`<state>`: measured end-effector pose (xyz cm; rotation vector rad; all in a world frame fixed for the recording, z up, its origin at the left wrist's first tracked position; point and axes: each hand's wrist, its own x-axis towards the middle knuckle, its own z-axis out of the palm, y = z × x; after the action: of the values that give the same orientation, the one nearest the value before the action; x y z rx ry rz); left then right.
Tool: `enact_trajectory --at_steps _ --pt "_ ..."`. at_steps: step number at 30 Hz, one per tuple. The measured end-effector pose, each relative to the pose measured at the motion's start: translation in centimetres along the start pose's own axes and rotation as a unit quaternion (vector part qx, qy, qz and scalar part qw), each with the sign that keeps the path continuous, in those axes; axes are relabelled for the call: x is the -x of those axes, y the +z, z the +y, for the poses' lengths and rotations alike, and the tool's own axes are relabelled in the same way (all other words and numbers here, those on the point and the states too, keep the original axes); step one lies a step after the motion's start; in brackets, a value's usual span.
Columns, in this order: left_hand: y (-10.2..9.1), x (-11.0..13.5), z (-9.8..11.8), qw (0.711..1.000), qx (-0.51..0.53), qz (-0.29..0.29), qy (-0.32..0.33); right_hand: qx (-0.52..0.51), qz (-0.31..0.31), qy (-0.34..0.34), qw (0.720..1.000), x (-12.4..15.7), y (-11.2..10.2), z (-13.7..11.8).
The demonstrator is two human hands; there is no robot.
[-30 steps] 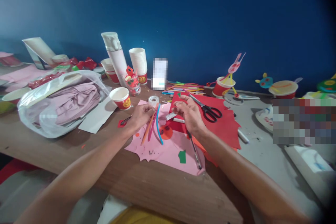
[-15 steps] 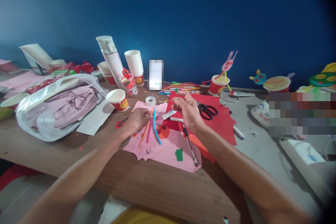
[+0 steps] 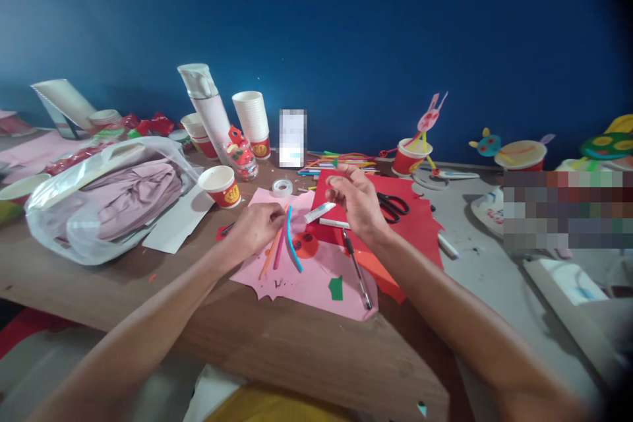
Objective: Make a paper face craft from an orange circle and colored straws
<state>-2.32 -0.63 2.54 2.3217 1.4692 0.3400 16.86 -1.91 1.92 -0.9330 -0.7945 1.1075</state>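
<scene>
My left hand (image 3: 254, 227) is closed round the upper ends of three straws (image 3: 281, 247), orange, pink and blue, which fan down over a pink paper sheet (image 3: 309, 283). My right hand (image 3: 356, 201) hovers above a red paper sheet (image 3: 420, 217) with fingers curled in a pinch; what they hold is too small to make out. A white glue stick (image 3: 320, 212) lies between the hands. Black scissors (image 3: 393, 204) rest on the red sheet just right of my right hand. A pen (image 3: 357, 270) lies on the pink sheet below it.
A roll of tape (image 3: 282, 187) and a red paper cup (image 3: 220, 184) sit behind my left hand. A plastic bag with cloth (image 3: 109, 194) fills the left. A white bottle (image 3: 205, 109), stacked cups (image 3: 252, 120), loose straws (image 3: 341, 161) and cup crafts (image 3: 413, 155) line the blue wall.
Both hands stayed close together over the papers; my right hand's fingers curled tighter and shifted slightly. The view drifted a little, so the table's things moved slightly left.
</scene>
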Motion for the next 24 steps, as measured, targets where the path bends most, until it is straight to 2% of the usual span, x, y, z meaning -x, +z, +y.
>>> enact_trajectory --at_steps 3,6,10,17,20,24 --pt "1.6 1.0 1.5 0.993 0.054 -0.071 0.072 -0.013 -0.003 -0.021 1.000 -0.1 0.0 -0.9" --pt "3.2 2.3 3.7 0.981 0.075 -0.117 0.134 -0.008 -0.008 -0.035 0.999 0.2 0.1 -1.9" --pt "4.4 3.6 5.3 0.971 0.062 -0.163 0.164 0.006 -0.011 -0.042 0.999 0.6 0.3 -2.9" --pt "3.9 3.5 4.3 0.981 0.002 -0.114 0.157 0.005 -0.011 -0.052 0.999 0.5 0.1 -3.6" --pt "2.5 1.8 3.7 0.988 0.003 -0.090 0.126 -0.002 -0.012 -0.057 0.998 0.5 0.1 -3.5" --pt "0.3 -1.4 2.7 0.997 0.043 -0.002 0.069 -0.007 -0.012 -0.052 0.999 0.5 0.1 -3.4"
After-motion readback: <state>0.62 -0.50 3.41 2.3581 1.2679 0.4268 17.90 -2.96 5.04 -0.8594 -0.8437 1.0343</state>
